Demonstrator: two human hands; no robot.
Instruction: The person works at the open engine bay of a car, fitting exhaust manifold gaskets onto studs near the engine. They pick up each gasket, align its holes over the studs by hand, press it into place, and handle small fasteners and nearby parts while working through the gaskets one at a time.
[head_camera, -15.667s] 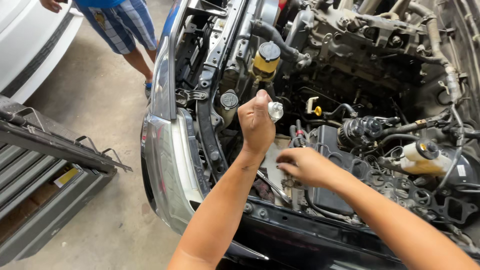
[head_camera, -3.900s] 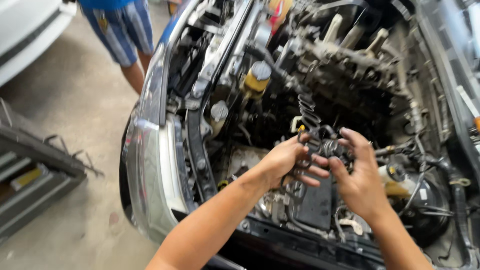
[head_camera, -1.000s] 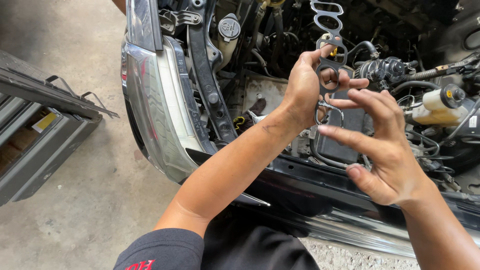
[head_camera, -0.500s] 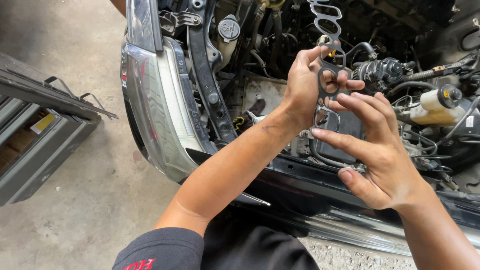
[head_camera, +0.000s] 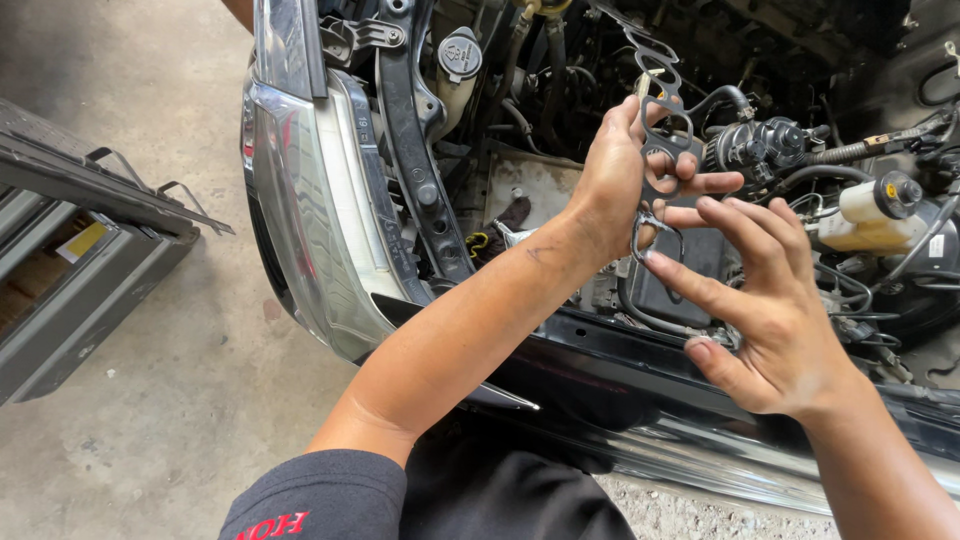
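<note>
Lower right of frame: right hand (head_camera: 775, 320), fingers spread, empty, fingertips just under the gasket (head_camera: 660, 130). Centre: left hand (head_camera: 625, 185) pinched on that thin metal gasket, held upright above the open engine bay (head_camera: 560, 130). Risk, as I judge it: the grip is narrow; a slip would drop the gasket among the hoses (head_camera: 850, 152) at upper right, or bend it.
</note>
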